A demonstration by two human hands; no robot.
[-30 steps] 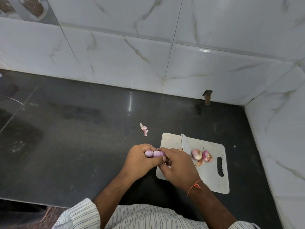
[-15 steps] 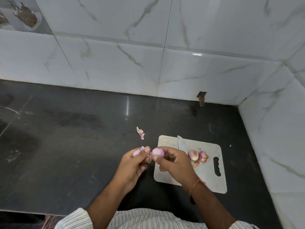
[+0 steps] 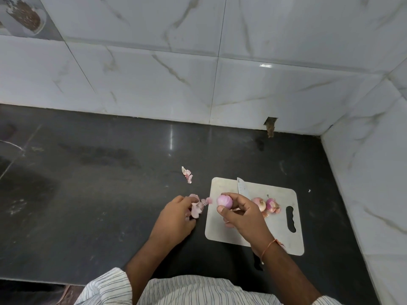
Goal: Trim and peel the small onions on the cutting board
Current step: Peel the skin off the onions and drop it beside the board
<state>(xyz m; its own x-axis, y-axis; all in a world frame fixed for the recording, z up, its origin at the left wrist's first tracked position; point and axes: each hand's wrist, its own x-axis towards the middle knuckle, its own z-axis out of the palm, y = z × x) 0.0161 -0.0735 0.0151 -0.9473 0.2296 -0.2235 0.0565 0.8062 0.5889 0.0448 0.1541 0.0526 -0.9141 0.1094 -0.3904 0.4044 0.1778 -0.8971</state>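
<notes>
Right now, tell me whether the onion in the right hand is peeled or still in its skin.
Peeled: the onion shows smooth pale purple flesh, and the left hand holds the loose skin.

A home kitchen, by the look of it. Dark polished stone counter (image 3: 99, 172) set into a corner, backed by glossy white marble-look wall tiles (image 3: 154, 84) on two sides, one decorative tile (image 3: 22, 16) at upper left printed with what looks like a bowl of food. Small pale cutting board (image 3: 284, 236) with a handle slot lying on the counter, small onions (image 3: 264, 204) and a knife blade (image 3: 243, 188) on it, pink onion skins (image 3: 187, 172) scattered beside.
</notes>
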